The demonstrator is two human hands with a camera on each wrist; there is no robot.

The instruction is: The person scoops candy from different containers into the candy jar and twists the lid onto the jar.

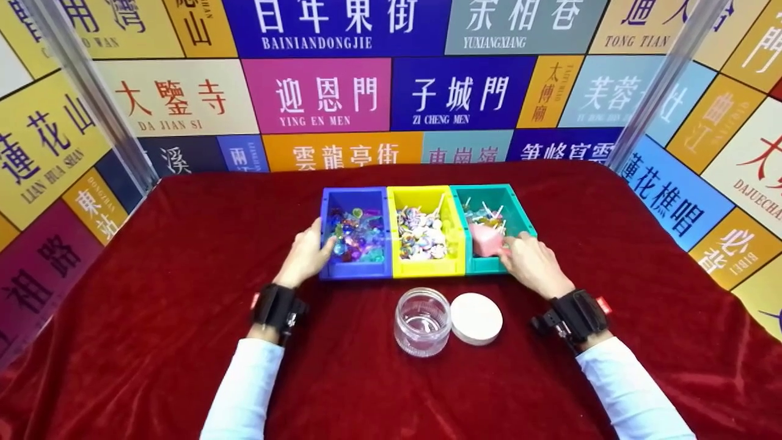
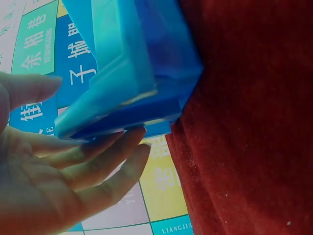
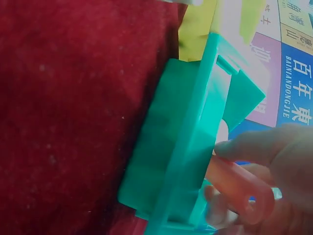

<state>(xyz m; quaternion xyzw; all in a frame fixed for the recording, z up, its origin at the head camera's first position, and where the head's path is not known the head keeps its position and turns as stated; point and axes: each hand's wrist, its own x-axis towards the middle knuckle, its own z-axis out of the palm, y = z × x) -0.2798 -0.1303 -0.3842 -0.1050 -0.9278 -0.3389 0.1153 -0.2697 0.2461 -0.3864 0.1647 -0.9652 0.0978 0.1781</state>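
My left hand (image 1: 307,253) is at the left side of the blue bin (image 1: 356,269), which holds shiny coloured beads. In the left wrist view its fingers lie nearly straight along the bin's outer wall, with the thumb apart from it. My right hand (image 1: 536,263) reaches over the front right corner of the green bin (image 1: 516,211). It grips the handle of a pink scoop (image 3: 239,188), whose broad pink end (image 1: 487,239) is down among wrapped lollipops (image 1: 489,214). Between these stands a yellow bin (image 1: 427,267) of white and multicoloured pieces (image 1: 421,235).
A clear jar (image 1: 423,324) without its lid stands in front of the bins. Touching or close by on its right lies a white lid (image 1: 478,319). Dark red cloth (image 1: 183,305) covers the table, and a wall of coloured signs (image 1: 317,95) rises behind.
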